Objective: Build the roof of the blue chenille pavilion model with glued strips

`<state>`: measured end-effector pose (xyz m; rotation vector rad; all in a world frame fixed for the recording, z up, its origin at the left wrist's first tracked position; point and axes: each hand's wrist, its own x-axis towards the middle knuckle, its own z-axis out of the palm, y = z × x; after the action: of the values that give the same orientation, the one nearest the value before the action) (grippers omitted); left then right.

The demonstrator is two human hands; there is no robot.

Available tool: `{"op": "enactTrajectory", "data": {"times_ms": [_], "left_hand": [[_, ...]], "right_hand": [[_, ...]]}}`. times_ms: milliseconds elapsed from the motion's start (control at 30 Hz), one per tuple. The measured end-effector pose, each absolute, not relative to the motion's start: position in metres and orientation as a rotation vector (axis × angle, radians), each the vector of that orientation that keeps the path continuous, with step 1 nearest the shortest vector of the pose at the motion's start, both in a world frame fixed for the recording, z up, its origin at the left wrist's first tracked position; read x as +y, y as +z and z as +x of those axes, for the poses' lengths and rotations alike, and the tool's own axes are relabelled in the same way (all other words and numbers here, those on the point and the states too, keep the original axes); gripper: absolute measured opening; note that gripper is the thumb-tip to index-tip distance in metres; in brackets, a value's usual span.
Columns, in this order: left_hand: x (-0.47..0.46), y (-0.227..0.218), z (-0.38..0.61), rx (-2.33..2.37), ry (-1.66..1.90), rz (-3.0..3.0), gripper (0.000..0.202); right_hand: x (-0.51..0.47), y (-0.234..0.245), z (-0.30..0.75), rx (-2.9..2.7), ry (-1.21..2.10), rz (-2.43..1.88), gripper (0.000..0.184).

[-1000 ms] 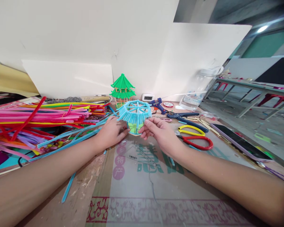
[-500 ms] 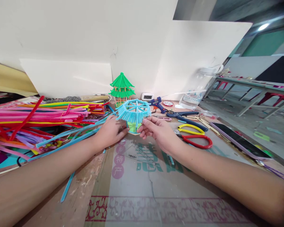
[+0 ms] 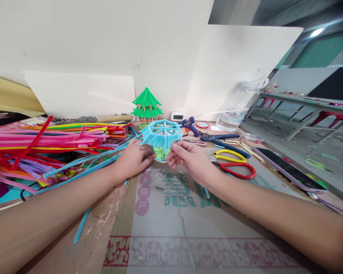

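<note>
A light blue pipe-cleaner roof model [image 3: 161, 137], round with spokes and a fringe, stands on a green base at the middle of the table. My left hand [image 3: 133, 159] curls around its left side at the base. From the right, my right hand [image 3: 188, 158] pinches the fringe at the lower edge with thumb and fingers. Both hands rest low over a flattened cardboard sheet [image 3: 171, 224].
A big heap of coloured pipe cleaners [image 3: 45, 146] fills the left. A green pagoda model [image 3: 147, 104] stands behind. A blue glue gun [image 3: 190, 125], blue pliers [image 3: 223, 140], yellow and red scissors [image 3: 236, 165], a phone [image 3: 288, 169] and a plastic jar [image 3: 240, 104] lie right.
Almost nothing differs. Both hands keep hold of the blue roof model, and my right fingers have shifted slightly along its fringe.
</note>
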<state>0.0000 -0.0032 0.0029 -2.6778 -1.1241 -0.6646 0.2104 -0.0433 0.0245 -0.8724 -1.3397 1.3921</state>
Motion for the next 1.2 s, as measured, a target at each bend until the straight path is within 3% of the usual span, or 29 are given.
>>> {"op": "enactTrajectory", "data": {"times_ms": [800, 1033, 1200], "left_hand": [[-0.002, 0.001, 0.000, -1.115, -0.679, -2.669, 0.029], [0.000, 0.000, -0.001, -1.243, -0.787, -2.689, 0.026], [0.002, 0.000, -0.003, -1.310, -0.834, -2.668, 0.025]], "right_hand": [[-0.044, 0.027, 0.212, -1.426, 1.303, -0.908, 0.028], [-0.053, 0.038, 0.223, -2.066, 0.812, -0.979, 0.011], [-0.056, 0.038, 0.226, -2.470, 0.416, -1.170, 0.008]]}}
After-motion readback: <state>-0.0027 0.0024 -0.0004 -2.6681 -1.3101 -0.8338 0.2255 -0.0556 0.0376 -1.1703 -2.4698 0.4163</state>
